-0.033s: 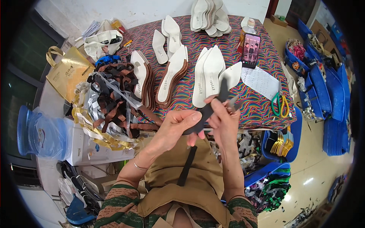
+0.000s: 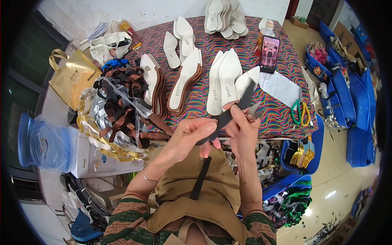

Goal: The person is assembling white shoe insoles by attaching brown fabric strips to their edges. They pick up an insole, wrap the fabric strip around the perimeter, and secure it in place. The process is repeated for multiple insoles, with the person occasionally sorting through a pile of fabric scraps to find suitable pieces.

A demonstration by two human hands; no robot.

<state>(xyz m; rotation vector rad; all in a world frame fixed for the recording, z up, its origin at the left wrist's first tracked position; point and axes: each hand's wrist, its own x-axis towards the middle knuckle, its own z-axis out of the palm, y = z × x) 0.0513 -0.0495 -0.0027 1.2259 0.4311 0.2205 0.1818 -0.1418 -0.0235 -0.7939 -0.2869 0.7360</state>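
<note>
A black strip (image 2: 223, 119) of flat material is stretched between my two hands above the table's near edge. My left hand (image 2: 188, 138) pinches it between thumb and fingers. Higher along it, my right hand (image 2: 241, 127) grips the strip, whose free end sticks up past the fingers. A small grey pointed metal tool (image 2: 254, 109) juts from the right hand; its handle is hidden. More black strip (image 2: 201, 179) hangs down over my brown apron (image 2: 175, 190). Just beyond the hands lie white pointed insoles (image 2: 229, 73), one of them (image 2: 247, 80) partly behind the strip's end.
Brown-edged insole stacks (image 2: 185, 83) and a heap of strips (image 2: 122, 106) lie to the left on the patterned tablecloth (image 2: 196, 124). Rightward are a phone (image 2: 269, 55), a bottle (image 2: 267, 29), paper (image 2: 281, 87) and scissors (image 2: 304, 113). Blue bins (image 2: 302, 179) hold scraps below.
The strip's upper end has swung a little to the right, and my right hand has shifted slightly rightward with the metal tool. My left hand stays nearly in place.
</note>
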